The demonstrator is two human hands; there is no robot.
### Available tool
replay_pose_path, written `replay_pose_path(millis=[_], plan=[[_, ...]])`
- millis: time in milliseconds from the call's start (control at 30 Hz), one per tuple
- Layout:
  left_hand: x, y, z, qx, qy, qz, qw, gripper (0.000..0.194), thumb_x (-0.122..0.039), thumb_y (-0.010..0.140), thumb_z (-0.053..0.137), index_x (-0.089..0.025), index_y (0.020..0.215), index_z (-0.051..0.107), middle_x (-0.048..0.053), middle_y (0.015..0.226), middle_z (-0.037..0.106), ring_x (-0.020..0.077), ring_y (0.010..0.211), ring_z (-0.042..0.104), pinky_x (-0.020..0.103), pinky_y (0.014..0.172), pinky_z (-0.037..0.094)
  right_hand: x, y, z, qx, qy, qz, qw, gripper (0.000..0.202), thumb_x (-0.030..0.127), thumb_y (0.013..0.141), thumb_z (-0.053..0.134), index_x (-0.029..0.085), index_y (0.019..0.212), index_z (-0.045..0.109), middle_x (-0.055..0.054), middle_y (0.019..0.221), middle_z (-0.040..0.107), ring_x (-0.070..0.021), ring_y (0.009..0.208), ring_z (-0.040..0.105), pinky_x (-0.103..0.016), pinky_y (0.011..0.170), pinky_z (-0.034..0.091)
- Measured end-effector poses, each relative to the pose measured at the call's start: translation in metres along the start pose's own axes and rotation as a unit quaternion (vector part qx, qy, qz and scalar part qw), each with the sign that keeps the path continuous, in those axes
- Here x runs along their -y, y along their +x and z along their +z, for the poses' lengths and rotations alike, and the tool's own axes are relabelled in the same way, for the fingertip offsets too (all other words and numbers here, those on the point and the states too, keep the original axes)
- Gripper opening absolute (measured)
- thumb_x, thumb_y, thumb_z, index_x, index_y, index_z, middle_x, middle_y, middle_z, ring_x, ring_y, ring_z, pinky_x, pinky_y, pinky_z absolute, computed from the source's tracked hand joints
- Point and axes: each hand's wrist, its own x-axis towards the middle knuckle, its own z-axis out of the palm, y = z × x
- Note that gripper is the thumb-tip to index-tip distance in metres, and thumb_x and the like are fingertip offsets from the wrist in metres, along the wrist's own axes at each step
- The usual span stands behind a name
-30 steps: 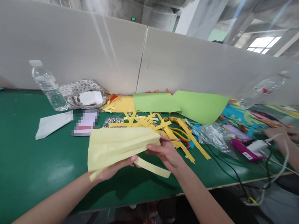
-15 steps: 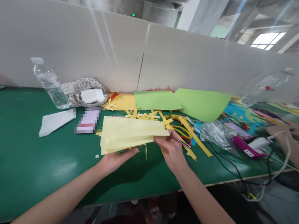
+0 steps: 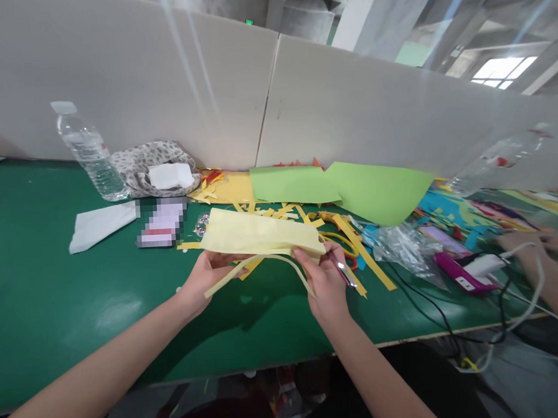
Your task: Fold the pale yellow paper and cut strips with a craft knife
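A sheet of pale yellow paper (image 3: 261,232) is held above the green table between my two hands, its near edge folded over. My left hand (image 3: 203,286) grips the sheet's left end from below, its fingers partly under the paper. Pinching the right end is my right hand (image 3: 327,287), thumb on top. A slim pinkish tool with a shiny metal end (image 3: 344,272) is also tucked in my right hand; its kind is unclear. A narrow pale yellow paper strip (image 3: 287,260) arches along the near side between both hands.
Yellow paper strips (image 3: 363,251), scissors with yellow handles (image 3: 344,242) and green paper (image 3: 381,188) lie behind. On the left are a phone (image 3: 162,224), white paper (image 3: 102,226) and a water bottle (image 3: 91,153). Rightward are a magenta power strip (image 3: 464,274), cables and another person's hands (image 3: 519,246).
The paper has shifted slightly right and tilted, showing a narrower face. The narrow strip now curves out below its near edge. My left hand has come up and right, fingers further under the paper.
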Motion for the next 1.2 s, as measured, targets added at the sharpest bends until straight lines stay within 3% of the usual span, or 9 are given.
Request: replay_pose_path(millis=[167, 367, 567, 667, 733, 833, 1000, 1100, 1200], plan=[[0.000, 0.000, 0.000, 0.061, -0.046, -0.011, 0.997, 0.024, -0.030, 0.069, 0.071, -0.016, 0.088, 0.069, 0.007, 0.096, 0.070, 0.0264, 0.097, 0.062, 0.035, 0.079, 0.053, 0.010, -0.008, -0.002, -0.015, -0.120, -0.152, 0.981, 0.041, 0.022, 0.066, 0.073, 0.024, 0.079, 0.034, 0.004, 0.081, 0.049, -0.0128, 0.074, 0.054, -0.026, 0.063, 0.047], [0.000, 0.004, -0.005, 0.105, -0.155, -0.014, 0.982, 0.028, -0.040, 0.079, 0.058, -0.015, 0.087, 0.067, 0.008, 0.095, 0.069, 0.0244, 0.098, 0.060, 0.036, 0.082, 0.051, 0.006, -0.021, -0.010, -0.037, -0.331, -0.403, 0.852, 0.038, 0.014, 0.067, 0.072, 0.022, 0.075, 0.036, 0.006, 0.071, 0.033, -0.0078, 0.055, 0.040, -0.022, 0.052, 0.040], [0.004, 0.007, -0.007, 0.061, -0.183, 0.014, 0.981, 0.042, -0.045, 0.064, 0.075, -0.021, 0.095, 0.061, 0.003, 0.096, 0.064, 0.0229, 0.097, 0.060, 0.040, 0.086, 0.050, -0.009, -0.032, -0.001, 0.068, -0.307, -0.237, 0.919, 0.035, 0.019, 0.070, 0.068, 0.023, 0.076, 0.034, 0.006, 0.068, 0.041, -0.0112, 0.057, 0.048, -0.024, 0.051, 0.042], [0.003, 0.010, -0.008, -0.022, -0.118, 0.031, 0.992, 0.039, -0.034, 0.065, 0.078, -0.022, 0.097, 0.059, 0.002, 0.098, 0.063, 0.0184, 0.093, 0.061, 0.034, 0.084, 0.052, -0.012, -0.039, 0.001, 0.147, -0.282, -0.167, 0.933, 0.030, 0.017, 0.075, 0.063, 0.023, 0.077, 0.034, 0.003, 0.071, 0.052, -0.0152, 0.066, 0.057, -0.031, 0.063, 0.048], [0.003, 0.013, -0.011, -0.091, -0.068, 0.024, 0.993, 0.034, -0.031, 0.067, 0.076, -0.020, 0.095, 0.060, 0.001, 0.095, 0.064, 0.0143, 0.088, 0.062, 0.029, 0.081, 0.052, -0.012, -0.041, 0.000, 0.172, -0.235, -0.163, 0.943, 0.025, 0.015, 0.077, 0.058, 0.023, 0.079, 0.034, 0.000, 0.076, 0.057, -0.0165, 0.070, 0.059, -0.034, 0.066, 0.048], [0.003, 0.018, -0.016, -0.137, -0.036, 0.010, 0.990, 0.031, -0.032, 0.068, 0.075, -0.018, 0.091, 0.061, 0.001, 0.088, 0.065, 0.0121, 0.083, 0.063, 0.025, 0.077, 0.052, -0.006, -0.036, -0.003, 0.108, -0.165, -0.216, 0.956, 0.023, 0.013, 0.078, 0.055, 0.023, 0.081, 0.035, 0.001, 0.074, 0.056, -0.0149, 0.065, 0.055, -0.031, 0.061, 0.045], [0.003, 0.014, -0.013, -0.087, 0.012, -0.007, 0.996, 0.035, -0.029, 0.062, 0.079, -0.016, 0.090, 0.062, 0.002, 0.080, 0.069, 0.0140, 0.076, 0.064, 0.024, 0.070, 0.052, 0.012, -0.020, -0.006, 0.023, -0.176, -0.307, 0.935, 0.028, 0.013, 0.074, 0.061, 0.023, 0.084, 0.037, 0.001, 0.074, 0.057, -0.0150, 0.065, 0.055, -0.031, 0.061, 0.045], [0.003, 0.007, -0.004, -0.024, 0.043, -0.028, 0.998, 0.038, -0.026, 0.060, 0.080, -0.014, 0.092, 0.062, 0.005, 0.080, 0.071, 0.0162, 0.072, 0.065, 0.025, 0.065, 0.051, 0.015, -0.020, -0.004, 0.074, -0.277, -0.310, 0.907, 0.029, 0.015, 0.074, 0.063, 0.023, 0.082, 0.037, -0.002, 0.082, 0.061, -0.0168, 0.071, 0.059, -0.033, 0.067, 0.048], [0.004, 0.005, 0.003, 0.017, 0.076, -0.036, 0.996, 0.038, -0.025, 0.061, 0.078, -0.014, 0.094, 0.062, 0.005, 0.082, 0.072, 0.0157, 0.070, 0.065, 0.025, 0.063, 0.051, 0.011, -0.020, 0.001, 0.156, -0.426, -0.301, 0.839, 0.024, 0.023, 0.075, 0.064, 0.023, 0.084, 0.041, -0.005, 0.087, 0.063, -0.0203, 0.078, 0.061, -0.034, 0.069, 0.048]])
